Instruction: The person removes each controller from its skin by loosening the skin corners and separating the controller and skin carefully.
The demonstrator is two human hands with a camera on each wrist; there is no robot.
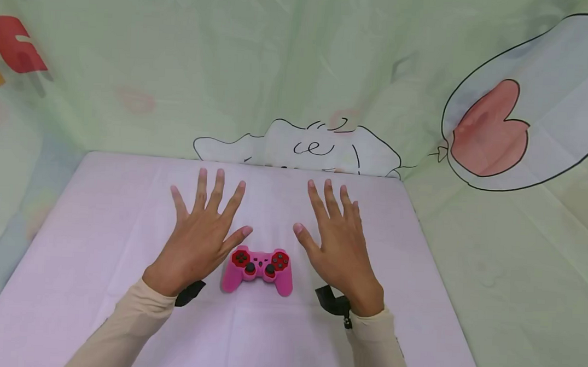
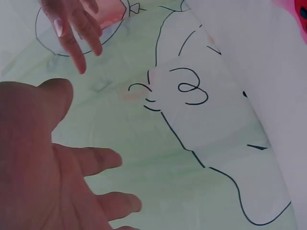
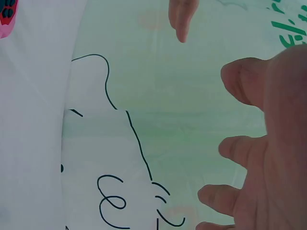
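Note:
A pink game controller (image 1: 260,258) with red button areas and two black thumbsticks lies on the table between the two hands. To its left, the left hand (image 1: 195,242) is held palm down with fingers spread, holding nothing. On the other side, the right hand (image 1: 337,248) has its fingers extended and apart, also holding nothing. In the left wrist view the left hand (image 2: 33,153) shows its palm, with a bit of the controller (image 2: 300,14) at the top right corner. The right wrist view shows the right hand (image 3: 268,139) and the controller's edge (image 3: 7,19) at top left.
The table (image 1: 262,335) has a pale pinkish-white cover. Behind it hangs a light green cloth (image 1: 205,64) with a drawn animal figure and a balloon (image 1: 558,113) bearing a red heart. A black strap (image 1: 333,301) sits at the right wrist, another strap (image 1: 189,294) at the left.

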